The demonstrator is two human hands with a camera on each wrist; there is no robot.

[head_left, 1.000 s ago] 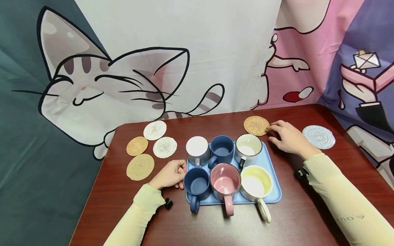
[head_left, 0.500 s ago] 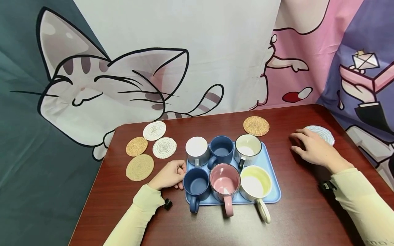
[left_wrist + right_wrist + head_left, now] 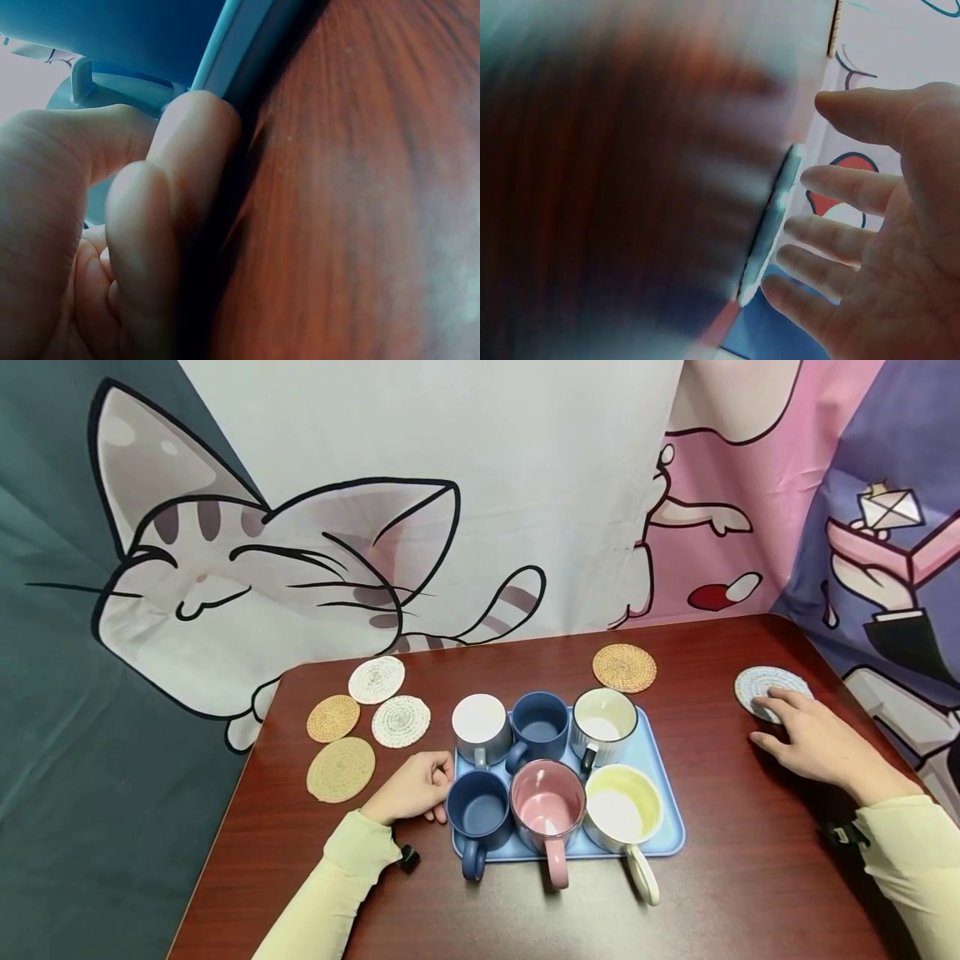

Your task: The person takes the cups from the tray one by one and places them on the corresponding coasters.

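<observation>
My right hand (image 3: 762, 720) lies flat near the table's right edge, its straight fingers touching a pale blue-white woven coaster (image 3: 759, 682). In the right wrist view the spread fingers (image 3: 840, 187) hover by the coaster's edge (image 3: 769, 225), and the picture is blurred. My left hand (image 3: 427, 781) is curled into a loose fist against the left rim of a blue tray (image 3: 658, 745). The left wrist view shows the bent fingers (image 3: 150, 210) pressed to the tray's rim (image 3: 232, 52). Several mugs stand on the tray, among them a pink mug (image 3: 547, 806) and a dark blue mug (image 3: 480, 810).
A tan woven coaster (image 3: 624, 667) lies behind the tray. Several more coasters, white (image 3: 377, 678) and tan (image 3: 333, 717), sit at the table's back left. The dark wood table (image 3: 712, 877) ends at a cartoon cat curtain (image 3: 300, 568).
My right hand has left the tan coaster behind the tray and moved right, so its fingers now rest on the pale blue-white coaster. The left hand has stayed at the tray.
</observation>
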